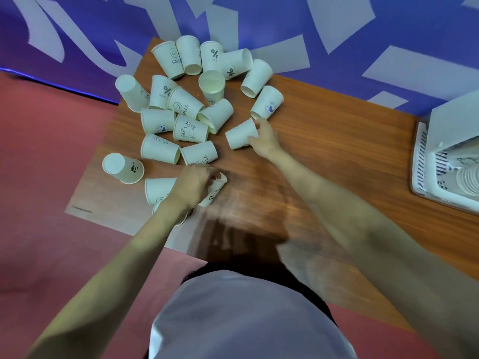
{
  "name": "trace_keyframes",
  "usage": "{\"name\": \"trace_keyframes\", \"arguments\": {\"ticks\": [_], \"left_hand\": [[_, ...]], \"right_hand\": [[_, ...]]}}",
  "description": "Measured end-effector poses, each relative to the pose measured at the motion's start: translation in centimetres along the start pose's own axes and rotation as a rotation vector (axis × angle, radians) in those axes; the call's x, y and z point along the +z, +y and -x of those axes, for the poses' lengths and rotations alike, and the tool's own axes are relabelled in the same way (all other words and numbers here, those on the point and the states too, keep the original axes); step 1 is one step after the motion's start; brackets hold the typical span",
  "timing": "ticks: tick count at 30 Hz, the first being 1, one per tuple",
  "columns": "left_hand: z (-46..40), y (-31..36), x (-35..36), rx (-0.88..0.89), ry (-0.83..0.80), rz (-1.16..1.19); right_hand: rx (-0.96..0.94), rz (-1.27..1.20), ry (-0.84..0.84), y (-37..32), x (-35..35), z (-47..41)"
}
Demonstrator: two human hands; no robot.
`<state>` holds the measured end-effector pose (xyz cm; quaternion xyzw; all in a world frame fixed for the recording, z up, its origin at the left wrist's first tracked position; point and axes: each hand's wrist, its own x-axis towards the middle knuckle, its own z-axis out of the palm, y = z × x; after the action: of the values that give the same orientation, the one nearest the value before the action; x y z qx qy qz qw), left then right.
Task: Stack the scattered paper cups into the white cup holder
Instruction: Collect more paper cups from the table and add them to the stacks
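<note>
Now, hands first.
Right hand [264,137]: gripping a lying cup [241,137] by its base, centre of frame.
Left hand [193,186]: curling round another cup [213,191], lower left of centre, blurred.
Scattered cups [181,104]: lying and standing in a heap, upper left, roughly twenty waiting.
White cup holder [425,161]: sitting at right edge, holding a short nested stack [467,181].
Progress: judging early, most stacking remaining.

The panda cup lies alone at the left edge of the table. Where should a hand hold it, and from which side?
Probably round the side wall, near the wide rim. The panda cup lies tipped, its closed base toward the table edge and its panda print on top. The left hand is nearest; coming from above, thumb and fingers could span the wall without crushing it.
</note>
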<state>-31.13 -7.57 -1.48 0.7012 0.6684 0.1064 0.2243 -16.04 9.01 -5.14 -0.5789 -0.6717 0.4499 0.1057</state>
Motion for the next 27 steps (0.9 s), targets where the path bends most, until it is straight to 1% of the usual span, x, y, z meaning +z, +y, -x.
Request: {"name": "trace_keyframes", "arguments": {"ticks": [3,8,11,14,20,25,27], "left_hand": [[-0.1,0.3,0.0,-0.038,0.004,0.022],[-0.9,1.9,0.3,-0.044,0.015,0.098],[-2.1,4.0,0.7,0.001,0.033,0.134],[-3.9,6.9,1.4,0.072,0.029,0.169],[-8.0,14.9,3.5,0.206,-0.012,0.169],[-11.5,24.3,5.2,0.368,0.011,0.216],[-12.8,28.4,5.8,0.439,0.05,0.236]], "right_hand": [[0.021,-0.026,0.039,0.6,0.1,0.5],[-0.134,0.047,0.13,2.7,-3.4,3.8],[-0.206,0.043,0.27,5.1,-6.7,6.2],[-0.212,-0.002,0.437,8.3,-10.4,9.0],[-0.134,-0.06,0.705,15.0,-17.8,15.2],[-0.085,-0.114,0.946,20.1,-24.4,20.6],[-0.077,-0.113,1.054,21.9,-27.1,22.3]]}}
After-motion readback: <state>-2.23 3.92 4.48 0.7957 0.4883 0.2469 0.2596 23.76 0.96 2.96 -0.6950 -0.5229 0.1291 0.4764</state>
